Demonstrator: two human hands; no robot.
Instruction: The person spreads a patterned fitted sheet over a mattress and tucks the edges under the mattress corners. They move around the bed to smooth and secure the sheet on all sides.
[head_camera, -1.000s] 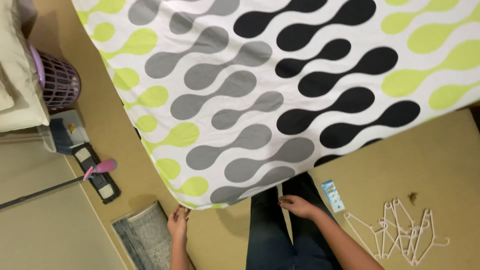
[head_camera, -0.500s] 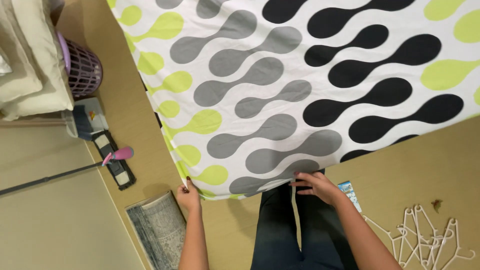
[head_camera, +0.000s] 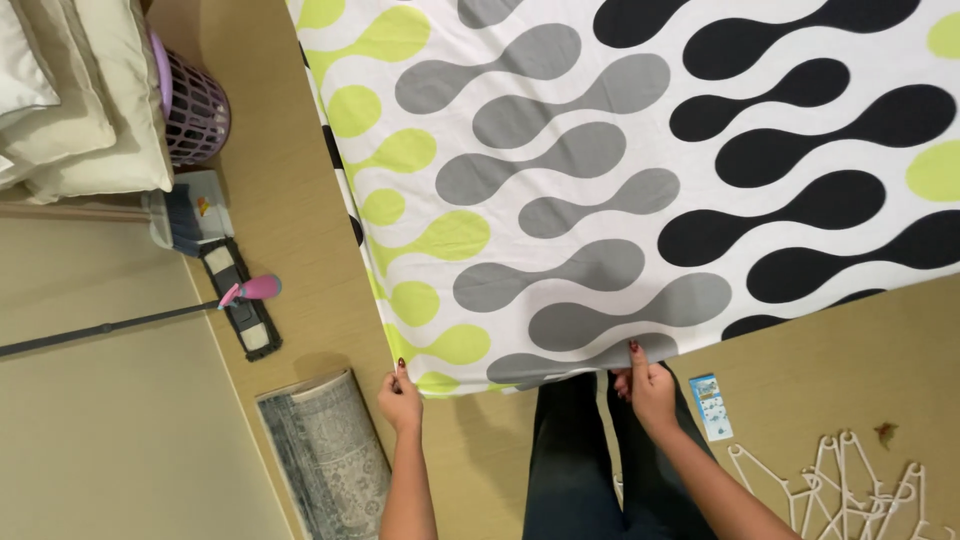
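Compared with the earlier frames, the patterned sheet (head_camera: 640, 190) is seen drawn further toward the lower part of the frame, and both hands are found slightly higher and wider apart along its near edge. The sheet, white with grey, black and lime-green rounded shapes, fills the upper and right parts of the frame, its lower edge running from the lower centre up to the right.

The left hand (head_camera: 400, 400) is closed on the sheet's corner at lower centre-left, the fabric pinched between thumb and fingers. The right hand (head_camera: 648, 385) is closed on the same edge a little to the right, thumb laid over the top of the cloth and fingers tucked beneath.

Dark trousers (head_camera: 590, 460) are seen below, between the forearms. A rolled grey rug (head_camera: 320, 450) lies on the tan floor (head_camera: 280, 200) just left of the left forearm. A flat mop (head_camera: 240, 300) with a pink fitting lies at centre-left, and a purple basket (head_camera: 195, 110) stands beside stacked cream cushions (head_camera: 80, 100) at upper left. White hangers (head_camera: 850, 485) are scattered at lower right, with a small printed card (head_camera: 710, 407) near the right hand.
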